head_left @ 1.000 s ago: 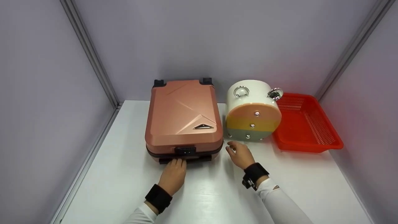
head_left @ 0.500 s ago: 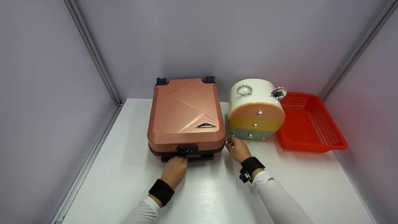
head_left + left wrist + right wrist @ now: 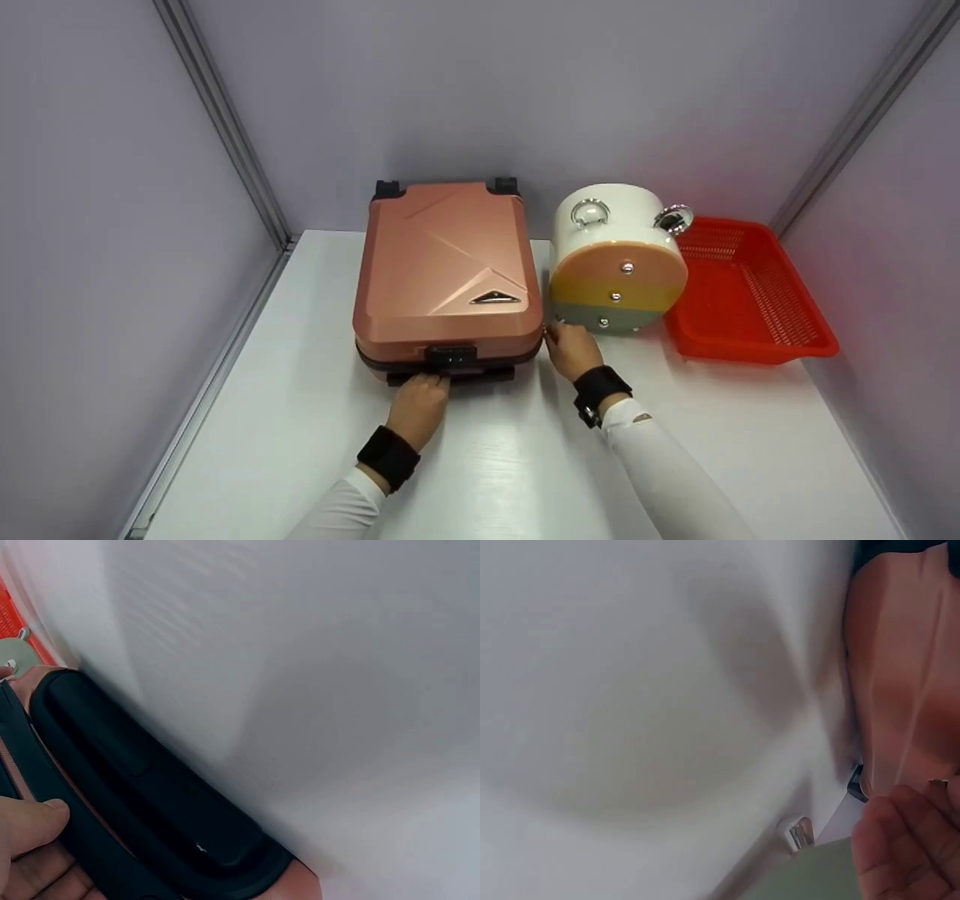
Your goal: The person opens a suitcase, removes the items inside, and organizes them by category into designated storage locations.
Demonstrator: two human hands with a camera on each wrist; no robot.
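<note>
Your left hand (image 3: 420,405) rests on the white desk (image 3: 300,420), fingers (image 3: 30,829) curled on the black handle (image 3: 150,802) of the flat-lying rose-gold hard-shell suitcase (image 3: 446,277). Your right hand (image 3: 571,351) touches its right corner; I cannot tell its fingers' state. Beyond stand a round striped box (image 3: 616,262) and red plastic basket (image 3: 750,300).

A rose-gold suitcase (image 3: 448,271) with black trim lay on a white table (image 3: 300,420) beside a cream round case (image 3: 616,259), its face banded peach, yellow and grey-green, and a red mesh-patterned basket (image 3: 750,300); lavender-grey walls (image 3: 112,225) stood behind.
</note>
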